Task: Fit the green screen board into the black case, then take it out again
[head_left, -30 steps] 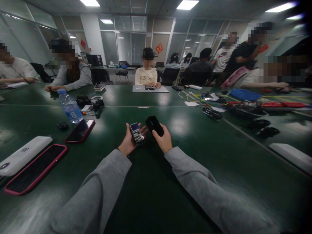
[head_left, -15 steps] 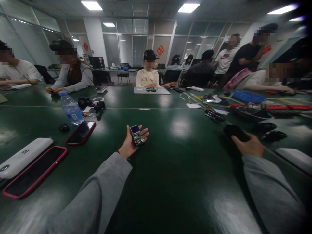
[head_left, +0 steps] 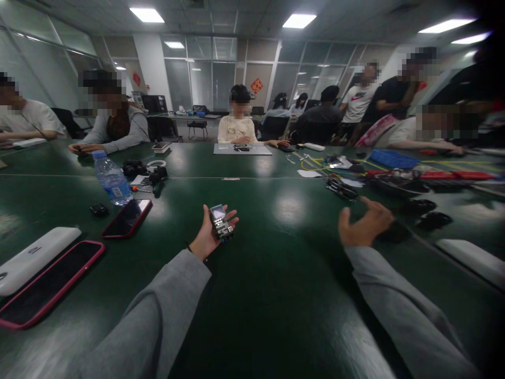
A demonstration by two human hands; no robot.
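On my upturned left hand [head_left: 203, 238] rests a small circuit board [head_left: 223, 229] with a little screen at its far end; the thumb lies along one side and fingertips show past the other. My right hand [head_left: 363, 225] is raised above the table to the right, thumb and fingers apart, with nothing in it. Just beyond it on its right lies a dark block-like object [head_left: 397, 232], partly hidden by the hand and hard to make out. A bundle of black parts [head_left: 341, 189] is on the table past my right fingertips.
Left on the green table [head_left: 268, 295] are two red-cased phones [head_left: 51, 284], a white power bank [head_left: 37, 258] and a water bottle [head_left: 113, 179]. Cables and a blue tray [head_left: 394, 159] lie at the right. Across the table sits a person [head_left: 239, 129]; others are around.
My right hand has let go of the black object and moved left, its fingers opening. The left hand stays put with the circuit board, whose screen looks brighter. The view has shifted slightly.
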